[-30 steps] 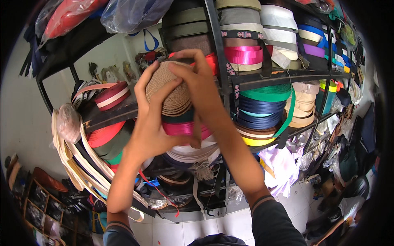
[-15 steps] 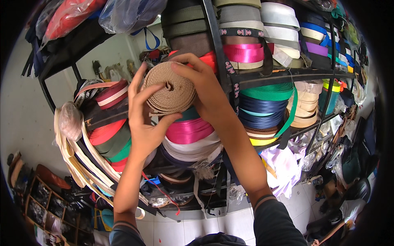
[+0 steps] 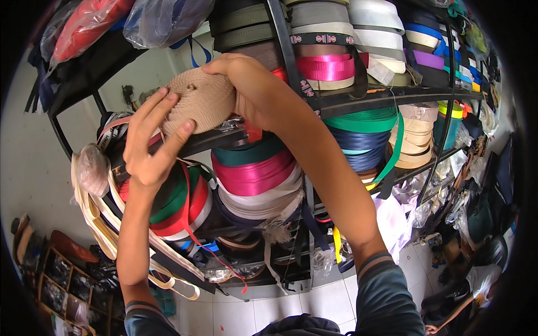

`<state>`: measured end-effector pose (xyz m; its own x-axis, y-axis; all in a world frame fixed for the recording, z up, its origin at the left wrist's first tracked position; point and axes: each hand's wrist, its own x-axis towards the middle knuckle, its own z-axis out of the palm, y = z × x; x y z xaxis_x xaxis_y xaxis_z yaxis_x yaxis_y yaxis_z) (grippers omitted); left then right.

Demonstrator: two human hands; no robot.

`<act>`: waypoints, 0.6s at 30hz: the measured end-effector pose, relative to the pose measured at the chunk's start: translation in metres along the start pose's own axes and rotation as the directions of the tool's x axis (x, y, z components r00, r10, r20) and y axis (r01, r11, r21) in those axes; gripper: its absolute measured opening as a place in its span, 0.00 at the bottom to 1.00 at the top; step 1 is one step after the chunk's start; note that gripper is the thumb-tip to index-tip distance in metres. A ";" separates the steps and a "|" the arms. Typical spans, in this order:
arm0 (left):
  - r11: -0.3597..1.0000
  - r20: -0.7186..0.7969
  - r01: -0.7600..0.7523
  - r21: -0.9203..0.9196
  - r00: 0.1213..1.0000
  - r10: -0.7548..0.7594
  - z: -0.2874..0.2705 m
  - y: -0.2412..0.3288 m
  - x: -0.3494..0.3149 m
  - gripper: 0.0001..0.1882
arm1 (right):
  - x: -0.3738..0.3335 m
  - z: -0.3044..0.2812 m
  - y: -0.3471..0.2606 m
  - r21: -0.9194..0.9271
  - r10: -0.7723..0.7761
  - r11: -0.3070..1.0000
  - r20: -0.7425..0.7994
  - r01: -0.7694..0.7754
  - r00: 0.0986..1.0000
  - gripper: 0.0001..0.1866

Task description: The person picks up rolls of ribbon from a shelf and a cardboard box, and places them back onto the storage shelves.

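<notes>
A beige roll of webbing is held between both hands at the height of the middle shelf. My left hand grips its left and lower side, fingers spread over the rim. My right hand wraps round its right side, with part of the fingers hidden behind the roll. The roll's coiled face is tilted toward me. Just below lies a stack of rolls with a magenta ribbon roll and a dark green one on top.
Black metal shelving carries several stacked rolls, among them a green webbing roll and white rolls. Plastic-wrapped bundles lie on the upper left. Cream straps hang at the left. A wooden compartment rack stands lower left, above a tiled floor.
Both hands have carried the beige roll to the left and slightly up, tilting it. More of the red and green rolls below now shows.
</notes>
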<state>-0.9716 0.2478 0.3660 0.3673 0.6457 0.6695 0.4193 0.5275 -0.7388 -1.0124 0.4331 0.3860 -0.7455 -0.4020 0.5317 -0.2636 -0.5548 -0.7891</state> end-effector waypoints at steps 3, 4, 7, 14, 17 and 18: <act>0.974 -0.109 0.222 0.053 0.970 -0.216 0.003 -0.007 -0.011 0.16 | 0.000 0.008 -0.014 -0.469 -0.216 0.865 -0.022 0.181 0.976 0.15; 0.938 -0.151 0.343 0.042 0.931 -0.333 0.005 -0.014 -0.017 0.16 | -0.003 0.010 -0.011 -0.697 -0.504 0.591 0.072 0.405 0.861 0.16; 0.766 -0.204 0.643 0.001 0.750 -0.630 0.012 -0.044 -0.021 0.14 | -0.012 0.015 -0.024 -0.856 -0.754 0.222 0.153 0.467 0.639 0.12; 0.485 -0.225 0.784 -0.388 0.430 -0.874 0.092 -0.133 0.002 0.17 | 0.011 -0.022 -0.036 -0.847 -0.831 -0.515 0.531 0.131 0.164 0.10; 0.664 -0.364 0.702 -0.258 0.566 -0.739 0.125 -0.115 0.034 0.20 | 0.022 -0.048 -0.026 -0.815 -0.800 -0.577 0.577 0.053 0.168 0.12; 0.741 -0.426 0.631 -0.229 0.620 -0.659 0.133 -0.117 0.037 0.21 | 0.026 -0.057 -0.021 -0.835 -0.808 -0.536 0.551 0.125 0.210 0.14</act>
<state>-1.1176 0.2836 0.4665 0.3045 -0.1828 0.9348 0.7329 0.6719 -0.1073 -1.0610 0.4757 0.3988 0.3933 -0.0373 0.9187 -0.4629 0.8553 0.2329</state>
